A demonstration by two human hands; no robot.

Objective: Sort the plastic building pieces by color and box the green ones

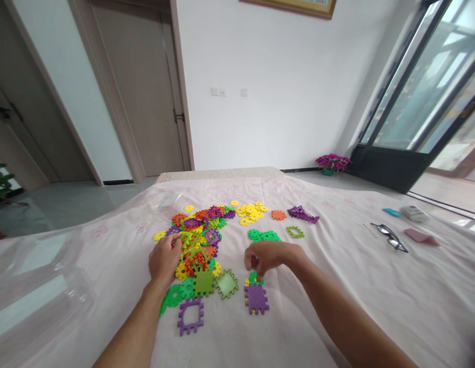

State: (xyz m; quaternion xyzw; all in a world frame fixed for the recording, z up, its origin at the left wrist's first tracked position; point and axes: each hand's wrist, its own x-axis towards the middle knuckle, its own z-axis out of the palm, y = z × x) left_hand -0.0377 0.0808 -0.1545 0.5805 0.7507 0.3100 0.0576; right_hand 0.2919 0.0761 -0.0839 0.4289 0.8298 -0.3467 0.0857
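Observation:
My left hand [164, 256] rests at the left edge of a heap of plastic building pieces [197, 240], its fingers curled. A bit of orange shows by its fingertips; what they hold is hidden. My right hand [266, 255] is closed with fingers pointing down, just over a small green piece [253, 277]; I cannot make out what lies in its grasp. Right below that is a purple square piece [256, 298] with yellow showing under its edge. Green flower-shaped pieces [265, 235] lie behind the right hand. Nearer me are an olive square [204, 283], a light green square [227, 283] and a purple frame [190, 300].
Yellow pieces [252, 212], an orange piece [278, 215], a purple cluster [303, 214] and a green frame [295, 232] lie farther back. Glasses [390, 237] and a pink cloth [421, 236] are at right. Clear plastic packaging [41, 286] lies at left on the pink cover [317, 317].

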